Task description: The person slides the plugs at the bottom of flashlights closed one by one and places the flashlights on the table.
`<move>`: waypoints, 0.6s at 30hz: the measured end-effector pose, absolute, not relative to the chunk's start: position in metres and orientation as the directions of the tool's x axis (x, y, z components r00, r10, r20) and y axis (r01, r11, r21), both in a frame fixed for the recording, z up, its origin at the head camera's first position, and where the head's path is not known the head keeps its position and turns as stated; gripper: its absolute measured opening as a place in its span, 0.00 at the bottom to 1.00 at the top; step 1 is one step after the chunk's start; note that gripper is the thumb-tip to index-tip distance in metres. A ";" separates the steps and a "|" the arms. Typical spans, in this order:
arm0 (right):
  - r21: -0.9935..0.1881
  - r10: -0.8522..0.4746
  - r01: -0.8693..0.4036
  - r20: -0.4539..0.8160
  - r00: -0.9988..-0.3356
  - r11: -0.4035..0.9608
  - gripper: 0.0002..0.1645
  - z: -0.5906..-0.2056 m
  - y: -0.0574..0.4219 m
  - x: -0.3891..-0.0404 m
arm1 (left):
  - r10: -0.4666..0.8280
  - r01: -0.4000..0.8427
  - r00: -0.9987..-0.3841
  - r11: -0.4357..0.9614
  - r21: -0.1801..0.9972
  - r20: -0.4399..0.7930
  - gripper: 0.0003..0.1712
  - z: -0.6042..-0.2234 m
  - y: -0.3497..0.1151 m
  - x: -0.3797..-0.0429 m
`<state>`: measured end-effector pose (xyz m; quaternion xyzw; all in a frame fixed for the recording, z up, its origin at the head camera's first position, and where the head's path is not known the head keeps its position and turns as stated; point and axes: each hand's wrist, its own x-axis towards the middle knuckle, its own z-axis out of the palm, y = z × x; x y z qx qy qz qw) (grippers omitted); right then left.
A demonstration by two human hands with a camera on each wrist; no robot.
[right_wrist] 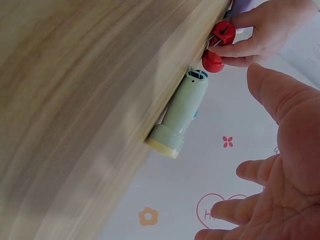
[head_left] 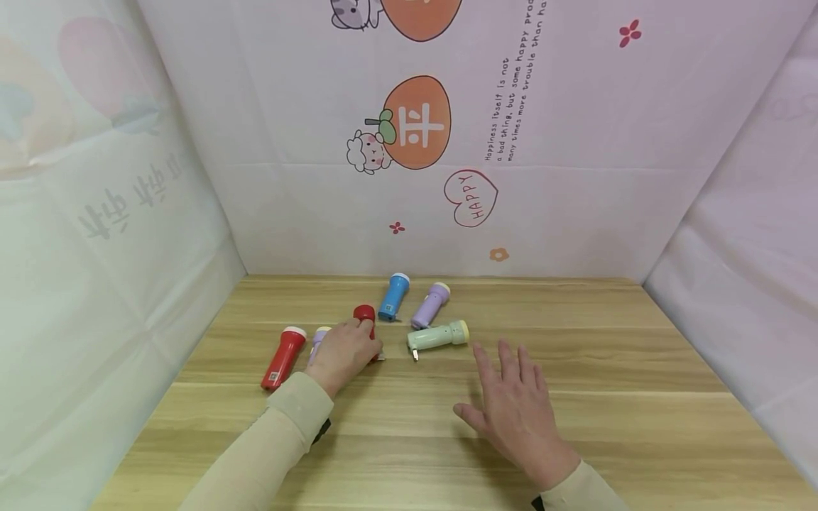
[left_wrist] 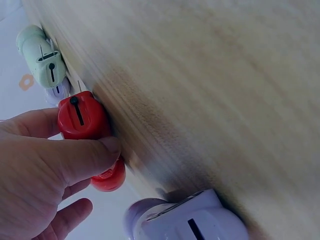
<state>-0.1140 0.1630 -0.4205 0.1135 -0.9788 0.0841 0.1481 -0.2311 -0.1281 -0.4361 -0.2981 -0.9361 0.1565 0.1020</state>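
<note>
My left hand (head_left: pixel 346 353) pinches a red flashlight (left_wrist: pixel 84 118) between thumb and fingers, with its plug prongs sticking out at the tail end. In the head view this flashlight lies low over the table, its head pointing away from me. A purple flashlight (left_wrist: pixel 190 220) is close by, partly hidden behind the left hand in the head view. My right hand (head_left: pixel 516 413) hovers over the table with fingers spread, holding nothing. Nearest to it is a pale green flashlight (head_left: pixel 438 336), lying on its side with its prongs folded out.
Another red flashlight (head_left: pixel 284 358) with a white rim lies at the left. Farther back are a blue flashlight (head_left: pixel 393 297) and a second purple one (head_left: pixel 431 305). The wooden table (head_left: pixel 409 440) meets printed cloth walls (head_left: pixel 575 213) at the back and sides.
</note>
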 end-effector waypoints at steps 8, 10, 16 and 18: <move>-0.129 -0.198 -0.246 0.306 -0.931 0.961 0.58 -0.423 0.164 -0.115 | 0.622 0.561 -0.777 0.754 -0.342 0.097 0.18 -0.434 -0.129 -0.229; -0.128 -0.198 -0.246 0.307 -0.931 0.961 0.58 -0.423 0.164 -0.115 | 0.627 0.566 -0.773 0.752 -0.337 0.100 0.19 -0.433 -0.130 -0.228; -0.123 -0.198 -0.245 0.307 -0.931 0.962 0.59 -0.424 0.164 -0.115 | 0.633 0.574 -0.768 0.748 -0.333 0.096 0.21 -0.433 -0.131 -0.228; -0.126 -0.196 -0.242 0.302 -0.933 0.962 0.59 -0.424 0.164 -0.115 | 0.631 0.574 -0.771 0.750 -0.329 0.092 0.21 -0.433 -0.132 -0.227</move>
